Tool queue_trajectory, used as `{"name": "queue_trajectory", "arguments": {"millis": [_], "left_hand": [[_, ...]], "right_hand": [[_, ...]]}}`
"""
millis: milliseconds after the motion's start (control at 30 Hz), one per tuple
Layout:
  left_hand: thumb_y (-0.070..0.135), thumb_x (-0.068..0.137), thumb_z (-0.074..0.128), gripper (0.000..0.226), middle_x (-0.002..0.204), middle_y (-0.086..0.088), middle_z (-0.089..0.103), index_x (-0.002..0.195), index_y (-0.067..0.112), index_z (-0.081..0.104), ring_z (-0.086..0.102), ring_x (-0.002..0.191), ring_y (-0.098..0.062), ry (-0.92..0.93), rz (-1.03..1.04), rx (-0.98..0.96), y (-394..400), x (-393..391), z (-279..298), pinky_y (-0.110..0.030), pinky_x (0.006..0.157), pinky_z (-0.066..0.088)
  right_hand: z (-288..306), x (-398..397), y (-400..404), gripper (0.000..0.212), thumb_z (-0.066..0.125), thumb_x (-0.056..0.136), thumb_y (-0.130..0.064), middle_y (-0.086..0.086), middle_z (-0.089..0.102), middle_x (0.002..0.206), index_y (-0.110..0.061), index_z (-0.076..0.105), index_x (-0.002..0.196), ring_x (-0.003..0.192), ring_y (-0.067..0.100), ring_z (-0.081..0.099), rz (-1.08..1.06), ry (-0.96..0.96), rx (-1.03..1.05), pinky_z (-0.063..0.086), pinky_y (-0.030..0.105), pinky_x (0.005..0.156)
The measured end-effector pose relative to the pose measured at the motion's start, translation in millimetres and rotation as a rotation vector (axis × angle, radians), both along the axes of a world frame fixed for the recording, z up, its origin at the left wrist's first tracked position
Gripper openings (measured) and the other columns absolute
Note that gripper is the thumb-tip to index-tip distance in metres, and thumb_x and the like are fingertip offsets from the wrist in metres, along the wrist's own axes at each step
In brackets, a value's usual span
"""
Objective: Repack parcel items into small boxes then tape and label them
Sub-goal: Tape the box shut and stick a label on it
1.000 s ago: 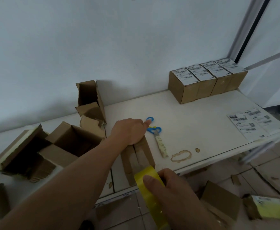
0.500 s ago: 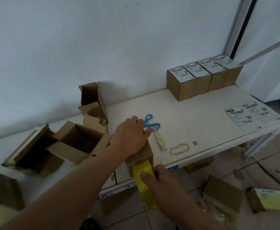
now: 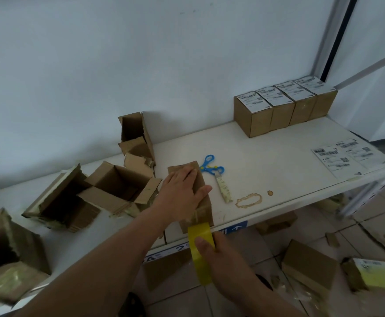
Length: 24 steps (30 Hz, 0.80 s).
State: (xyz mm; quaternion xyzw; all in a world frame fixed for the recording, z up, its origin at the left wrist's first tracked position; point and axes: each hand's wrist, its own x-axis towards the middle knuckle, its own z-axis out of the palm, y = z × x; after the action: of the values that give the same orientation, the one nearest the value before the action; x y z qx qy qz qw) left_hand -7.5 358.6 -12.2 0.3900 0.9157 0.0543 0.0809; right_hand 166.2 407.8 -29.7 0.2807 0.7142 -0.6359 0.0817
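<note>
A small brown cardboard box [image 3: 204, 202] stands closed near the front edge of the white table [image 3: 278, 170]. My left hand [image 3: 180, 195] lies flat on its top, fingers straight and thumb out to the right, pressing it down. My right hand [image 3: 221, 259] grips a yellow tape roll [image 3: 200, 243] just below the box's near face, where a strip of tape runs onto the cardboard. Blue-handled scissors [image 3: 214, 172] lie on the table right of the box.
Several sealed, labelled boxes [image 3: 283, 110] line the back right. Label sheets [image 3: 349, 159] lie at the right edge. Open, torn cartons [image 3: 118, 186] crowd the left side. A brown ring stain [image 3: 248, 200] marks the table. More boxes [image 3: 308, 271] and scraps lie on the tiled floor.
The box flaps went from open to closed. My left hand flattened on the top, and my right hand brought the tape roll up to the box's near face.
</note>
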Motion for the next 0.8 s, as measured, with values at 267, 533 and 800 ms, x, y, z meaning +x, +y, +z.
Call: {"name": "queue_trajectory", "arguments": {"millis": [267,533,800], "left_hand": [[0.081,0.079,0.037,0.107,0.164,0.005,-0.008,0.157,0.018,0.0,-0.009,0.149,-0.015,-0.076,-0.12,-0.119,-16,3,16,-0.029,0.113,-0.012],[0.08,0.084,0.017,0.096,0.155,0.002,0.019,0.153,0.014,0.024,0.027,0.139,-0.018,0.173,-0.188,-0.027,-21,6,-4,-0.035,0.117,0.024],[0.078,0.084,0.015,0.094,0.158,0.001,0.019,0.154,0.015,0.024,0.023,0.143,-0.017,0.169,-0.165,-0.042,-11,-8,-12,-0.035,0.118,0.02]], "right_hand": [[0,-2,-1,0.035,0.043,0.101,-0.046,-0.012,0.056,0.111,-0.027,0.046,0.129,0.098,0.004,0.055,0.01,0.007,-0.058,0.045,0.022,0.074],[-3,0,2,0.024,0.047,0.099,-0.045,-0.013,0.054,0.111,-0.034,0.044,0.12,0.097,0.001,0.053,0.044,0.047,-0.029,0.043,0.018,0.073],[-5,-13,9,0.022,0.047,0.097,-0.051,-0.011,0.056,0.103,-0.031,0.051,0.105,0.094,0.007,0.054,-0.028,0.022,0.023,0.045,0.03,0.079]]}}
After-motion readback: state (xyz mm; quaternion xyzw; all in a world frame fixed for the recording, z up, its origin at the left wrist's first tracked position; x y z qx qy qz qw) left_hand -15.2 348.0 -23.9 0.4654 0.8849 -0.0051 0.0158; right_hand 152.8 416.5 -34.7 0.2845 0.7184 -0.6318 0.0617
